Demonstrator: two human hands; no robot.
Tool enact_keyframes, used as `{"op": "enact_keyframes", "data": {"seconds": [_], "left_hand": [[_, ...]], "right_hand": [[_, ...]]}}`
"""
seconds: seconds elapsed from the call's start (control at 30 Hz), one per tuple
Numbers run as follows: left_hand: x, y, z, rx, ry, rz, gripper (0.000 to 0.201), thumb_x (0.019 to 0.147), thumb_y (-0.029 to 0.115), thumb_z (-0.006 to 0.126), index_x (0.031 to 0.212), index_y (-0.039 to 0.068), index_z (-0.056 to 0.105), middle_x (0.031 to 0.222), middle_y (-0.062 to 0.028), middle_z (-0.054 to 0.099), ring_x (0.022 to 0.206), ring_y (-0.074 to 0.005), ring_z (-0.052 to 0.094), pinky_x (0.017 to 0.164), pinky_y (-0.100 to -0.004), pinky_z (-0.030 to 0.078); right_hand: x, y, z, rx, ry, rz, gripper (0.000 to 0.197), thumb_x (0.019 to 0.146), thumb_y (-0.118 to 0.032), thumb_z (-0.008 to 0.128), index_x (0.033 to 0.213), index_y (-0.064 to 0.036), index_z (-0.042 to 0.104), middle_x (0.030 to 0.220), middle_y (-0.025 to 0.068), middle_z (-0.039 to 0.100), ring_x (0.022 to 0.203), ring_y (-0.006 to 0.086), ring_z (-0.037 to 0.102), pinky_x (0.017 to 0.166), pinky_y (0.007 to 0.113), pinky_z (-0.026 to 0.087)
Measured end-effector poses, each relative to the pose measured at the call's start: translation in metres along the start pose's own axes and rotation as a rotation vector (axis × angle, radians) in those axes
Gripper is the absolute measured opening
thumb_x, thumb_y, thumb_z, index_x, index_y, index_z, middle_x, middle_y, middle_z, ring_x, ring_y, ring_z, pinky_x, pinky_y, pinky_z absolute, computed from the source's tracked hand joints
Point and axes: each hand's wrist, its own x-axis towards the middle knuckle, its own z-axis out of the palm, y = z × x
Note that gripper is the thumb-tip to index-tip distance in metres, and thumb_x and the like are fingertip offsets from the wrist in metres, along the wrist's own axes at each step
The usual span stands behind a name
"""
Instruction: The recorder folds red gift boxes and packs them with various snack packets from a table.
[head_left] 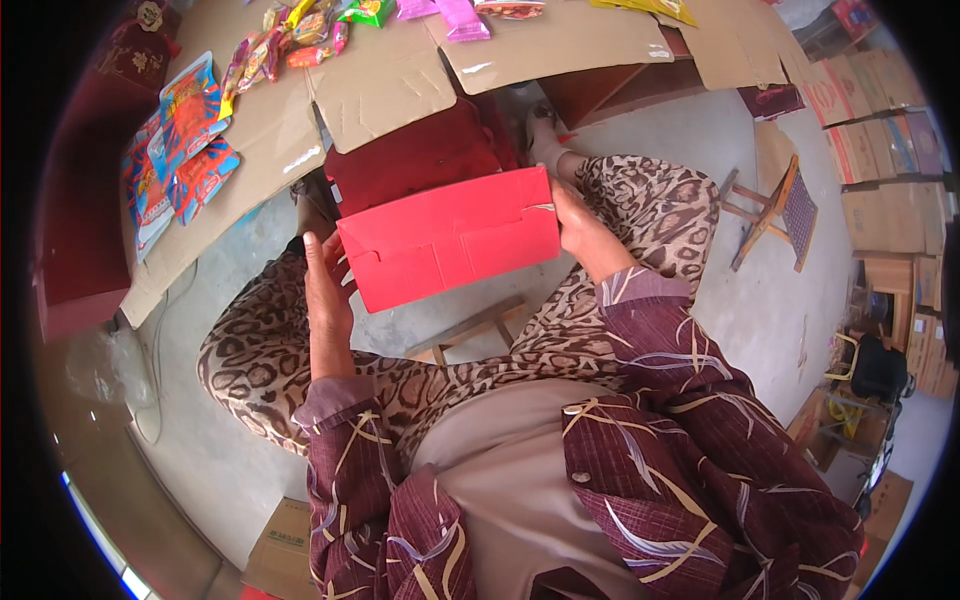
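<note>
A bright red cardboard box (pixel 450 240) is held up over my lap, one broad side with cut slots and folded seams facing me. My left hand (pixel 330 290) is at its left end, thumb raised and the other fingers partly hidden behind the edge. Around the right end my right hand (pixel 580 225) is closed, its fingers mostly behind the box. Just beyond, below the cardboard-covered table (pixel 385 105), lies a dark red pile (pixel 415 155), partly hidden by the box; I cannot make out its kind.
Blue-and-red snack packets (pixel 190 120) lie on the table's left, several small colourful packets (pixel 265 55) farther back. A small wooden folding stool (pixel 775 215) stands on the floor at right. Cardboard cartons (pixel 880 150) are stacked along the right side. An open-topped carton (pixel 280 545) sits at lower left.
</note>
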Motion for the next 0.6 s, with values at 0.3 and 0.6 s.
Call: {"op": "enact_keyframes", "data": {"seconds": [0.3,0.6], "left_hand": [[-0.008,-0.009,-0.020,0.123,-0.033,-0.114,0.073,0.096,0.065,0.041,0.138,0.007,0.054,0.064,0.0065,0.050,0.071,-0.0091,0.054,0.070,-0.0307,0.042],[-0.007,-0.012,-0.021,0.041,0.001,0.103,0.052,0.101,0.053,0.043,0.114,0.007,0.064,0.105,-0.0042,0.065,0.106,-0.0170,0.059,0.086,-0.0389,0.049]], "right_hand": [[-0.011,0.000,-0.015,-0.029,-0.071,0.060,0.045,0.095,-0.048,0.059,0.115,-0.0085,0.064,0.102,0.0056,0.067,0.089,0.0158,0.065,0.071,0.034,0.055],[-0.005,0.006,-0.026,-0.076,-0.206,0.054,0.041,0.100,-0.045,0.052,0.122,-0.0109,0.058,0.105,0.0062,0.061,0.097,0.0176,0.058,0.085,0.041,0.052]]}}
